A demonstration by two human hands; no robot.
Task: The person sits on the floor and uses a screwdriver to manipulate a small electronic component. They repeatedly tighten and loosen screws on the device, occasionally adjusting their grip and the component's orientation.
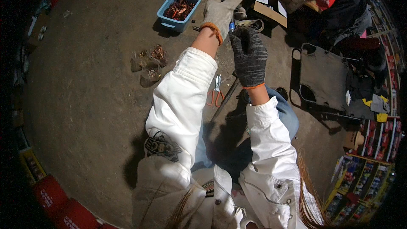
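Observation:
My left hand (220, 10), in a pale glove with an orange cuff, is raised with curled fingers; what lies inside its grip is hidden. Just below it my right hand (248, 55), in a dark speckled glove, has its fingertips pressed round a small blue cylindrical object (232, 25). A canvas shoe (256, 24) shows behind them. Beneath my hands on the floor lie orange-handled scissors (217, 97) and a dark bar (227, 95). To the upper left a light-blue plastic tub (178, 24) holds small reddish-brown pieces too small to name.
Crumpled wrappings with small scraps (148, 68) lie left on the concrete floor (85, 80). An open cardboard box (271, 15) is at upper right, above a black folded frame (322, 80) and piled clothing (352, 12). Stocked racks (364, 178) line the right; red containers (51, 193) stand lower left.

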